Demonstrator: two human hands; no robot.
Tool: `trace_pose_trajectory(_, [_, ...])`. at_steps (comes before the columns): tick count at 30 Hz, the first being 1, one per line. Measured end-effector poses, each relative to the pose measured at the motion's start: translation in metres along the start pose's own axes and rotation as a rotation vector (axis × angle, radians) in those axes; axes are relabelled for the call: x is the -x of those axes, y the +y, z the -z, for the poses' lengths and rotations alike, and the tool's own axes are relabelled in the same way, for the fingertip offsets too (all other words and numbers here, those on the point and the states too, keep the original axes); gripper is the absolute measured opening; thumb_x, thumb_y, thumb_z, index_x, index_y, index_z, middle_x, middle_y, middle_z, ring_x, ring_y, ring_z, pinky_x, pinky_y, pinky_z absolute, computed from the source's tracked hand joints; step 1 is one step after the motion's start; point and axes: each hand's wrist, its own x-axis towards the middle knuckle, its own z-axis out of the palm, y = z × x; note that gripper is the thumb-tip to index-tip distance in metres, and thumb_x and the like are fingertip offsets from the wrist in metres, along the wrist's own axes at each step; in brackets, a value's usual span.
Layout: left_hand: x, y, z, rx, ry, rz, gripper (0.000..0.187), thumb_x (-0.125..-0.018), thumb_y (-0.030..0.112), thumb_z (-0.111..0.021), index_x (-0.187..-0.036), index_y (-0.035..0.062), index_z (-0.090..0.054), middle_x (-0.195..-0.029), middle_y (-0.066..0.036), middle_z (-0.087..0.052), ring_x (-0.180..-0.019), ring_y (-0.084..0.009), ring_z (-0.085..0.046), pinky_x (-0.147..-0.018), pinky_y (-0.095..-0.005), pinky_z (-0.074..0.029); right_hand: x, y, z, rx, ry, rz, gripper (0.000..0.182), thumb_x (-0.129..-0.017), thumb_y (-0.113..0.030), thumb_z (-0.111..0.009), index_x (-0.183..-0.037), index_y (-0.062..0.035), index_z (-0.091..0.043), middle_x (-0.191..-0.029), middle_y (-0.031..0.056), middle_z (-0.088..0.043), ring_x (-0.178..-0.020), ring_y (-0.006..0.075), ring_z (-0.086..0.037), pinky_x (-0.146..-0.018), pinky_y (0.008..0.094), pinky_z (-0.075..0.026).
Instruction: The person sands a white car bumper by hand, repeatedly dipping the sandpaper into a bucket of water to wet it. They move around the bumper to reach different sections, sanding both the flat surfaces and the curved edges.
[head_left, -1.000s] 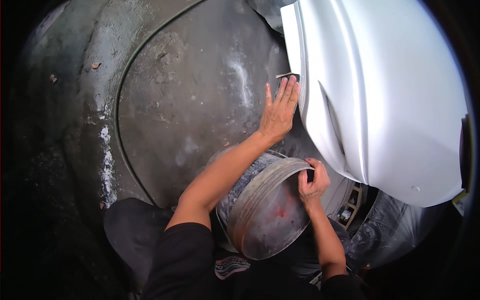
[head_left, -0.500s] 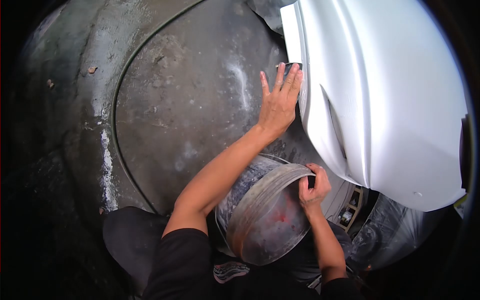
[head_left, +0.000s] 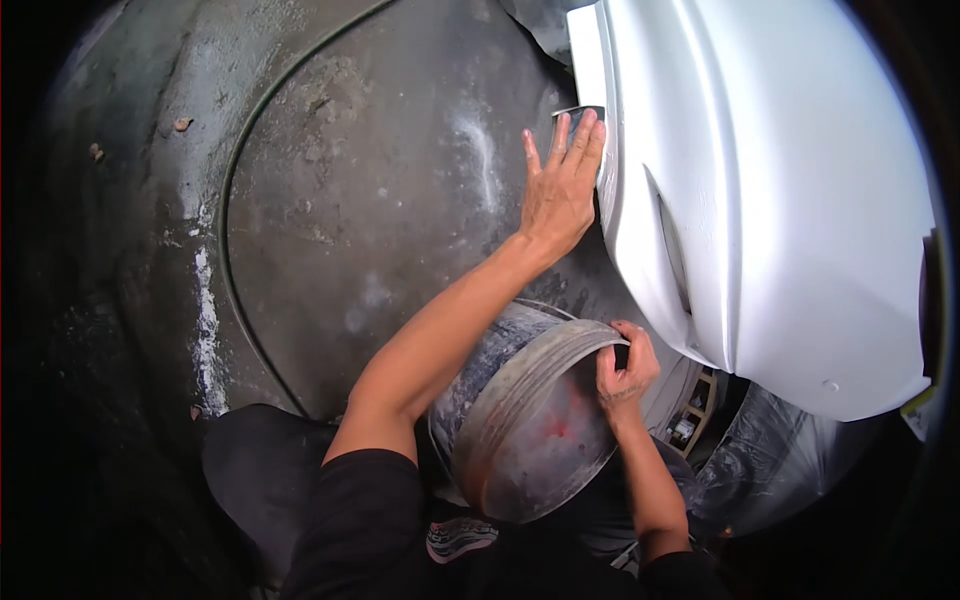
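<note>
My left hand point(head_left: 562, 195) lies with fingers straight and spread along the left edge of a glossy silver car body panel point(head_left: 790, 180). Under its fingertips is a thin dark sheet point(head_left: 580, 113), pressed between hand and panel edge; it looks like sandpaper, and its grit does not show. The thumb is hidden. My right hand point(head_left: 630, 375) is closed round the rim of a scuffed, dusty bucket point(head_left: 500, 400). Tilted in front of my body, the bucket shows a round dark end with a red patch.
A dark hose point(head_left: 228, 200) curves across the stained concrete floor point(head_left: 330, 200). Plastic sheeting point(head_left: 790, 465) hangs below the panel at right. Next to it, a slotted tan part point(head_left: 695, 410) shows. A small brown scrap point(head_left: 183, 124) lies at upper left.
More of the dark sheet shows beyond my left fingertips, and that hand has slid slightly up along the panel edge. My right hand keeps its grip on the bucket rim.
</note>
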Motion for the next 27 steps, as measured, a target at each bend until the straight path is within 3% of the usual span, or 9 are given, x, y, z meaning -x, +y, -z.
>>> trace_pose_trajectory(8, [-0.009, -0.003, -0.005, 0.067, -0.059, 0.068, 0.076, -0.093, -0.004, -0.046, -0.166, -0.0011, -0.025, -0.175, -0.02, -0.02, -0.16, -0.0434, -0.02, -0.127, -0.0669, -0.011, 0.007, 0.001, 0.002, 0.014, -0.011, -0.012, 0.028, -0.076, -0.004, -0.066, -0.103, 0.0019, -0.068, -0.097, 0.0201, -0.072, -0.086, 0.0392, -0.071, -0.079, 0.0427, -0.057])
trace_pose_trajectory(15, [0.029, 0.051, 0.007, 0.792, -0.139, 0.375, 0.077, -0.093, -0.005, -0.039, -0.164, -0.0099, -0.009, -0.174, -0.031, -0.003, -0.162, -0.0424, -0.004, -0.132, -0.0488, -0.008, 0.0, 0.002, -0.001, 0.017, 0.03, 0.026, 0.028, -0.076, -0.006, -0.066, -0.103, 0.0011, -0.068, -0.097, 0.0203, -0.072, -0.087, 0.0396, -0.071, -0.079, 0.0429, -0.058])
trace_pose_trajectory(17, [0.015, 0.044, 0.005, 0.97, -0.041, 0.554, 0.069, -0.1, 0.001, -0.043, -0.164, -0.0099, -0.019, -0.168, -0.029, -0.032, -0.158, -0.0352, -0.031, -0.129, -0.0403, -0.023, -0.001, -0.001, -0.002, 0.027, 0.031, 0.01, 0.027, -0.077, -0.006, -0.066, -0.104, 0.001, -0.067, -0.097, 0.0199, -0.072, -0.087, 0.0397, -0.071, -0.079, 0.0432, -0.057])
trace_pose_trajectory(18, [0.011, 0.041, 0.014, 0.978, -0.039, 0.56, 0.069, -0.1, 0.001, -0.043, -0.164, -0.0099, -0.019, -0.168, -0.029, -0.032, -0.158, -0.0352, -0.031, -0.129, -0.0403, -0.023, -0.001, -0.001, -0.003, 0.035, 0.024, 0.011, 0.027, -0.077, -0.006, -0.066, -0.104, 0.001, -0.067, -0.097, 0.0199, -0.072, -0.087, 0.0397, -0.071, -0.079, 0.0432, -0.057])
trace_pose_trajectory(20, [0.01, 0.035, 0.029, 1.475, -0.125, 0.89, 0.064, -0.103, 0.007, -0.048, -0.163, -0.0069, -0.03, -0.143, -0.017, -0.06, -0.124, -0.019, -0.059, -0.107, -0.0306, -0.043, 0.001, -0.002, -0.002, 0.033, 0.033, -0.004, 0.027, -0.077, -0.006, -0.067, -0.104, 0.001, -0.067, -0.098, 0.0196, -0.072, -0.087, 0.0397, -0.071, -0.078, 0.0432, -0.057])
trace_pose_trajectory(21, [0.016, 0.035, 0.02, 1.706, 0.021, 0.898, 0.062, -0.103, 0.007, -0.052, -0.162, -0.0034, -0.037, -0.123, -0.006, -0.064, -0.091, -0.0068, -0.051, -0.082, -0.0245, -0.042, 0.003, 0.0, -0.001, 0.037, 0.029, -0.001, 0.027, -0.077, -0.006, -0.067, -0.104, 0.001, -0.067, -0.098, 0.0196, -0.072, -0.087, 0.0397, -0.071, -0.078, 0.0432, -0.057])
trace_pose_trajectory(24, [0.046, 0.039, 0.022, 1.532, -0.221, 0.936, 0.063, -0.102, 0.007, -0.053, -0.162, -0.0038, -0.037, -0.122, -0.007, -0.064, -0.093, -0.0081, -0.054, -0.082, -0.0253, -0.044, 0.003, 0.004, -0.005, 0.024, 0.033, 0.012, 0.028, -0.077, -0.006, -0.067, -0.104, 0.0012, -0.067, -0.099, 0.0198, -0.072, -0.087, 0.0396, -0.071, -0.079, 0.0429, -0.057])
trace_pose_trajectory(25, [0.043, 0.035, 0.021, 1.45, -0.253, 0.955, 0.06, -0.102, 0.006, -0.054, -0.159, -0.0062, -0.04, -0.122, -0.009, -0.066, -0.105, -0.0122, -0.06, -0.093, -0.0273, -0.046, 0.002, 0.004, -0.007, 0.028, 0.051, 0.026, 0.028, -0.078, -0.007, -0.067, -0.104, 0.0012, -0.067, -0.1, 0.0199, -0.072, -0.088, 0.0396, -0.071, -0.079, 0.0429, -0.057])
trace_pose_trajectory(27, [0.022, 0.029, 0.023, 1.627, -0.087, 0.943, 0.058, -0.102, 0.006, -0.055, -0.157, -0.0068, -0.042, -0.121, -0.009, -0.067, -0.108, -0.0139, -0.061, -0.097, -0.0276, -0.046, 0.005, 0.005, -0.003, 0.046, 0.048, 0.039, 0.028, -0.078, -0.007, -0.067, -0.104, 0.0012, -0.068, -0.1, 0.02, -0.072, -0.088, 0.0395, -0.071, -0.08, 0.043, -0.057])
